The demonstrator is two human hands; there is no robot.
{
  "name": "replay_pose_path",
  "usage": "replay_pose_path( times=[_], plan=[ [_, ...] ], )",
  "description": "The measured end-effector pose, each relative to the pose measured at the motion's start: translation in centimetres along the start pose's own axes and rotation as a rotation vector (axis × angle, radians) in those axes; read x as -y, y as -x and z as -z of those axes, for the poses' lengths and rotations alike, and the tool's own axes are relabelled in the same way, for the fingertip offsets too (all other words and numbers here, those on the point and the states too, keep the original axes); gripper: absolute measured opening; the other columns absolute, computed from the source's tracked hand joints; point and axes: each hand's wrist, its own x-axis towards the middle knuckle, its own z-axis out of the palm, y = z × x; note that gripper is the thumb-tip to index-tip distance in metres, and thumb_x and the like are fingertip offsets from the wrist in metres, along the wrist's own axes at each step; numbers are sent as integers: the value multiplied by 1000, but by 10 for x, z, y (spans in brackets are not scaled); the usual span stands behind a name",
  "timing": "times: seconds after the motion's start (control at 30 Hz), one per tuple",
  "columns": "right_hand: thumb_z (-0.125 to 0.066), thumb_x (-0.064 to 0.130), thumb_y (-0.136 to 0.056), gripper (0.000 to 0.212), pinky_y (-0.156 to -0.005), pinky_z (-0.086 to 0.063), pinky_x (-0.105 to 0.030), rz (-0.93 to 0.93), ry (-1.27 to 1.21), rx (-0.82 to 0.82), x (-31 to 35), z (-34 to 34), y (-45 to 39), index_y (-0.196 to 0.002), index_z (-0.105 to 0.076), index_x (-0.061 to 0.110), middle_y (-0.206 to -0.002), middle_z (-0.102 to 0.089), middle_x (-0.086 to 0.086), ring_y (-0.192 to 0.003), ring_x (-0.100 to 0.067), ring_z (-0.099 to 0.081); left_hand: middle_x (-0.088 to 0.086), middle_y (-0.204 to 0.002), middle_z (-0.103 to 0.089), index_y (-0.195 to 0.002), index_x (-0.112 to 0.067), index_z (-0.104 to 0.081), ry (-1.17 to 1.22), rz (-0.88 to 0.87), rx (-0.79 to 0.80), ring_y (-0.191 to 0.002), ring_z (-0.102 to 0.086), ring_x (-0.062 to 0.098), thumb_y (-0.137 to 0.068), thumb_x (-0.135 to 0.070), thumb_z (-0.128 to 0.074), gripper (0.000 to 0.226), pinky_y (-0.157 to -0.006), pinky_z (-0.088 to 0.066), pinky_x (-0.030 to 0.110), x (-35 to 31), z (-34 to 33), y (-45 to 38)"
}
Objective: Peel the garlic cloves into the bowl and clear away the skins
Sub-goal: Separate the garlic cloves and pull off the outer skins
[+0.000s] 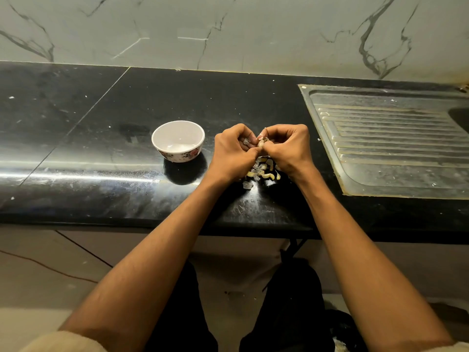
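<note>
Both hands meet over the black counter (106,138), knuckles up and fingers curled inward. Between their fingertips sits a single garlic clove (261,142), pinched from both sides: the left hand (234,151) closes on it from the left, the right hand (289,148) from the right, so the clove lies right at the point where the two grips touch, above the counter rather than on it. Most of the clove is covered by fingers; its pale body shows below and a darker tip with a thin wisp of skin sticks up and away from the person, so its long axis seems to run roughly upright, tilted a little toward the wall. A flake of papery skin (245,141) shows inside the curl of the left hand.

Directly beneath the hands, on the counter, lies a loose heap of cloves and skins (261,171), partly hidden by the wrists.

A white bowl (177,141) with a floral pattern on its outside stands upright to the left of the left hand, near it but apart. A steel sink drainboard (390,141) is set into the counter to the right.
</note>
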Motion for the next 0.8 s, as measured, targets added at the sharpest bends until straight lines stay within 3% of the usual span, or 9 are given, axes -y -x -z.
replay_pose_path(
  times=[0.13,0.3,0.4,0.6,0.8],
  plan=[
    [-68,-3,-72,26,-68,-64,-39,-18,-18,-10,-1,1,-1,-73,-77,21,-74,-78,-5,-66,-16,-73,-5,-65,-64,-82,-6,-69,21,33,4,-55,-56,0,-75,-4,-85,17,-58,-52,21,1,0,-1],
    [-83,-4,-79,16,-71,-62,-30,-81,-105,-20,1,6,-3,-91,-81,6,-85,-80,-7,-80,-18,-78,12,-76,-74,-84,-15,-69,89,88,-10,-70,-74,29,-82,-8,-83,15,-66,-64,43,3,2,-2],
    [-80,-3,-84,16,-72,-62,-29,-101,-133,-15,1,7,-5,-98,-80,2,-89,-80,-8,-83,-20,-78,13,-76,-74,-84,-15,-68,119,121,-7,-70,-75,29,-85,-8,-80,13,-73,-63,47,3,3,-2],
    [-78,-7,-84,14,-77,-64,-31,-78,-139,8,2,11,-4,-95,-78,1,-91,-79,-9,-86,-20,-79,3,-75,-72,-83,-17,-68,114,145,11,-76,-75,25,-86,-9,-77,13,-77,-62,50,3,4,-3],
    [-75,-10,-85,12,-73,-64,-30,-105,-241,-23,1,16,-4,-96,-76,-5,-91,-78,-19,-83,-29,-79,13,-83,-75,-85,-16,-67,148,150,17,-78,-76,28,-87,-10,-75,10,-75,-63,53,5,4,-3]
  ],
)
